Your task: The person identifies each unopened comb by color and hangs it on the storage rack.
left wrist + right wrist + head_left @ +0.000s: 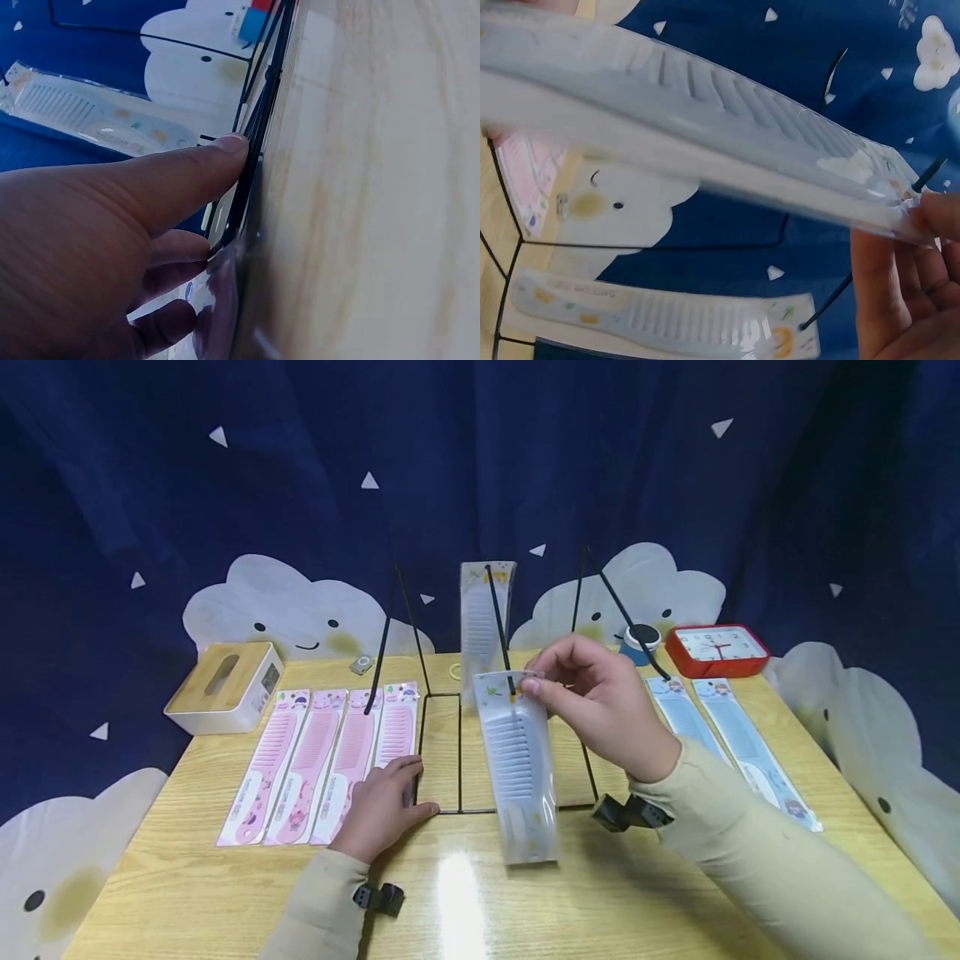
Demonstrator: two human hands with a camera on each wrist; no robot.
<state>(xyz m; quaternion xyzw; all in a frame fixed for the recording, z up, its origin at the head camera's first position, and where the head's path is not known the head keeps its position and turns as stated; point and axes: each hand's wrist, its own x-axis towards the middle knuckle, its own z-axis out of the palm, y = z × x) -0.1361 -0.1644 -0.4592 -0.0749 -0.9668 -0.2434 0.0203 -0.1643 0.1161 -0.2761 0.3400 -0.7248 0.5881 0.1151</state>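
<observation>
My right hand [600, 702] pinches the top edge of a pale comb in a clear packet [517, 760], which hangs tilted over the rack's front. The tip of the middle hook [498, 618] shows at the packet's top, by my thumb. Farther back on that hook hangs another packaged pale comb [486, 618]. My left hand [386, 797] rests at the front left corner of the black wire rack [460, 752]. Its thumb [202, 169] lies on the wire, the other fingers loosely bent beside it. The rack's left hook [378, 664] and right hook [626, 610] bear nothing.
Several pink packaged combs [303, 760] lie in a row at left, and blue ones [750, 743] at right. Behind stand a tissue box [225, 689], a blue jar with a dark lid [640, 643] and a red clock [717, 650]. A dark blue curtain [480, 460] hangs behind.
</observation>
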